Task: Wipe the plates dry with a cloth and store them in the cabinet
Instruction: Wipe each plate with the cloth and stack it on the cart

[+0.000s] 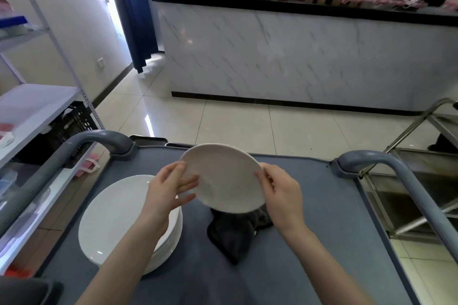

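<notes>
A white plate (224, 176) is held tilted above the grey cart top (309, 230). My right hand (280, 193) grips its right rim, with the thumb over the edge. My left hand (171, 187) lies against the plate's left rim with straight, spread fingers. Under the plate a dark grey cloth (235, 235) lies crumpled on the cart, partly hidden by the plate. A stack of white plates (119, 218) sits on the cart to the left, beneath my left forearm.
The cart has grey handles at left (81, 143) and right (386, 163). A white shelf rack (37, 106) with a black crate stands to the left. A steel trolley (421, 181) is on the right. A marble-fronted counter (297, 57) lies ahead across tiled floor.
</notes>
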The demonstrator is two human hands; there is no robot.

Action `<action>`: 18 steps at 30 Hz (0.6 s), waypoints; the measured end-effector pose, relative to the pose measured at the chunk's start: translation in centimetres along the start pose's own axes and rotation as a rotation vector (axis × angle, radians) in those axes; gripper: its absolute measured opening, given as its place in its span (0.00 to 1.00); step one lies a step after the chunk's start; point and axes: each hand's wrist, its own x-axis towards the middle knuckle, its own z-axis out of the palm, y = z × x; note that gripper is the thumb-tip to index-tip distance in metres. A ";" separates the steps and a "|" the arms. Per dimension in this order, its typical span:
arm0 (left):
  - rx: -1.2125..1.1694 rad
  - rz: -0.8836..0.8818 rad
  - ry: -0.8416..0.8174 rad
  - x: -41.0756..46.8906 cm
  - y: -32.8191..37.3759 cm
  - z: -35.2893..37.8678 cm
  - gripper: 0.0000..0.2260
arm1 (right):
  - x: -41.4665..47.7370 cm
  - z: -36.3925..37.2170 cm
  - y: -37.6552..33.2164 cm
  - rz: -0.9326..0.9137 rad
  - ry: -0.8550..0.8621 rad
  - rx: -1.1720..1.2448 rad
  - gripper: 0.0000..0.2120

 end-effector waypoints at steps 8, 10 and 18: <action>0.651 0.270 -0.147 2.5 -2.9 3.3 0.21 | -1.2 -4.6 4.0 0.426 0.008 0.342 0.08; 0.538 0.211 -0.228 2.4 -3.8 4.8 0.23 | -1.7 -5.7 5.0 0.497 0.035 0.360 0.08; 0.537 0.226 -0.252 2.6 -6.8 11.3 0.20 | -4.3 -9.5 9.3 0.608 0.165 0.290 0.21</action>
